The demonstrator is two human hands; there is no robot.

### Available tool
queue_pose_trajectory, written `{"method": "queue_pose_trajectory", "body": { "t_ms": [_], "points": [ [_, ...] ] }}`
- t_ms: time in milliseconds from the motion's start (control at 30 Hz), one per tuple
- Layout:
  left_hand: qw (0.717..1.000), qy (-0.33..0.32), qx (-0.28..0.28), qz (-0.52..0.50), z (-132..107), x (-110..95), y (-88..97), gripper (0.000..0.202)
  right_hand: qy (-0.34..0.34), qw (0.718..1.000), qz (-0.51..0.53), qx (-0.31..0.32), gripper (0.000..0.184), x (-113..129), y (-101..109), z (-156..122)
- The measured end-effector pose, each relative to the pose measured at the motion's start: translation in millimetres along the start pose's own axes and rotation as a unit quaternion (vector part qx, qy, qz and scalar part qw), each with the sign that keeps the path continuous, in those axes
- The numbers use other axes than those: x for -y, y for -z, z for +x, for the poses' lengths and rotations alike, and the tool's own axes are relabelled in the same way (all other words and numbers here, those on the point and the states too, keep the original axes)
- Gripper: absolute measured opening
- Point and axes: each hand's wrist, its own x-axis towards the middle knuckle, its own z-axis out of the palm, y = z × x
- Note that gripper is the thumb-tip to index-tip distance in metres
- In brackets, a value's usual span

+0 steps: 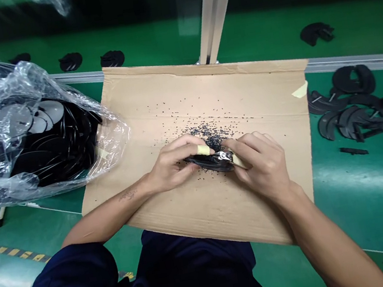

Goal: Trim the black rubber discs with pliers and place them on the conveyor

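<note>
Pliers-like tool (223, 156) meets black part (209, 164)

Left fingers (184, 142) are pinched closed on the black part, which sits between the two hands, its curved edge towards the wearer. One of them has a pale yellow wrap (203, 150). Right fingers (241, 147) curl tightly around the pliers-like tool, its metal head against the part; whether its jaws are parted is too small to tell. Black specks (207, 131) scatter beyond the fingertips, thickest just past the tool. Beneath both sets of fingers lies a cardboard sheet (174, 215). Left of the left fingers, well apart, a clear plastic bag (116, 131) holds black discs (50, 155). Well right of the right fingers, curved black pieces (353, 79) lie grouped.
</note>
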Motion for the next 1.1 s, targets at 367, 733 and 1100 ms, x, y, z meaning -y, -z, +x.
{"method": "queue_pose_trajectory", "body": {
  "t_ms": [367, 733, 1100],
  "points": [
    [0.998, -0.007, -0.023, -0.058, -3, -2, -5.7, 0.023, -0.003, 1.0, -0.008, -0.025, 0.025, 9, 1, -5],
    [0.997, 0.068, -0.036, 0.008, 1, -6, -1.1, 0.027, -0.073, 0.997, 0.031, -0.008, 0.025, 0, -9, -3],
    [0.955, 0.091, -0.122, 0.256, 128, 115, 77.3, 0.061, -0.059, 0.997, -0.041, 0.006, 0.011, 2, -9, -7]
  ]
}}
